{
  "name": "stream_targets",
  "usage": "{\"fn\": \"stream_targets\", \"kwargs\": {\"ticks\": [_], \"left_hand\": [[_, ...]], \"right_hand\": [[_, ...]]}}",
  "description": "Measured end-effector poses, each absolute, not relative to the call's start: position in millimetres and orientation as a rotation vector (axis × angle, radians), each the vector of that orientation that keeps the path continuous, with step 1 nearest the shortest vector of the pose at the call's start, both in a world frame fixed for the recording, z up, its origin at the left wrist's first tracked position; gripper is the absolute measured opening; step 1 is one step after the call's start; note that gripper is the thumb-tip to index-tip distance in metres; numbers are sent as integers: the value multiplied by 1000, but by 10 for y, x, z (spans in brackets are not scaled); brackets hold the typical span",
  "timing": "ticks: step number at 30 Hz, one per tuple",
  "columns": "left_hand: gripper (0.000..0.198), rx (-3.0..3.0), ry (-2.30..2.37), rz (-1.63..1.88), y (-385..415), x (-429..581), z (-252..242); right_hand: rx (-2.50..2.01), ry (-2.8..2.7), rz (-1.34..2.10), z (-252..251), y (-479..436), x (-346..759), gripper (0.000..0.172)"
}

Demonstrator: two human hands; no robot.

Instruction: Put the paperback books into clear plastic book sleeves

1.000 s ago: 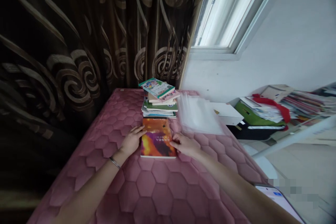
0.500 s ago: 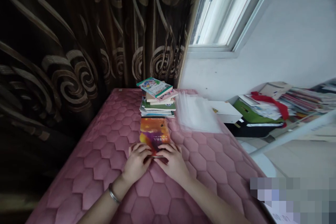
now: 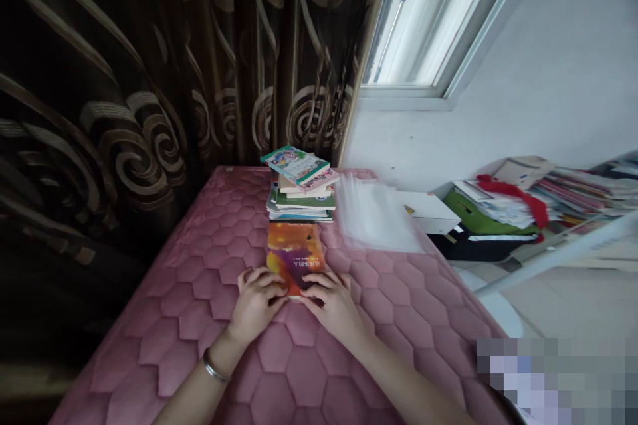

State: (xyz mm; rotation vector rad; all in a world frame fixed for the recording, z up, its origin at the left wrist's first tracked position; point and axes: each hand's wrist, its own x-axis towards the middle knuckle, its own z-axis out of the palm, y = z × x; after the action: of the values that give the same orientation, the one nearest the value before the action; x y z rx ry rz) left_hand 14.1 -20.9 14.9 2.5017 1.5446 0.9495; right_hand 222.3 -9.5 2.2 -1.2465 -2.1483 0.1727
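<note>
An orange and purple paperback book lies on the pink quilted mattress, its cover title upside down to me. My left hand grips its near left corner, fingers curled over the cover and thumb at the near edge. At the near right corner my right hand holds it the same way. The fingertips hide parts of the book's lower sides. Just beyond the book's far edge rises an uneven stack of books, with a green-edged picture book askew on top.
Clear plastic sleeves lie right of the stack, beside a white box. Papers and a red cloth pile up farther right. A patterned dark curtain hangs along the left, and the mattress edge slopes down the right.
Both hands have shifted slightly outward, the left one to the left and the right one to the right. The book stays in nearly the same place between them.
</note>
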Motion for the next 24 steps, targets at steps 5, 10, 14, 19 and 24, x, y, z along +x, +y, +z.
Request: {"fn": "stream_targets", "kwargs": {"ticks": [5, 10, 14, 19, 24], "left_hand": [[11, 2445, 1552, 896, -153, -133, 142], [10, 2399, 1523, 845, -97, -313, 148], [10, 2381, 1536, 799, -105, -313, 194], [10, 2385, 1527, 799, -112, -297, 200], [10, 2420, 1526, 815, -138, -296, 233]], "right_hand": [[-1266, -2210, 222, 57, -33, 2498, 6], [-1234, -2303, 253, 7, 15, 2731, 15], [-1220, -2358, 326, -31, 24, 2800, 21], [-1204, -2379, 412, -29, 28, 2817, 23], [-1134, -2366, 453, 18, 21, 2845, 27]]}}
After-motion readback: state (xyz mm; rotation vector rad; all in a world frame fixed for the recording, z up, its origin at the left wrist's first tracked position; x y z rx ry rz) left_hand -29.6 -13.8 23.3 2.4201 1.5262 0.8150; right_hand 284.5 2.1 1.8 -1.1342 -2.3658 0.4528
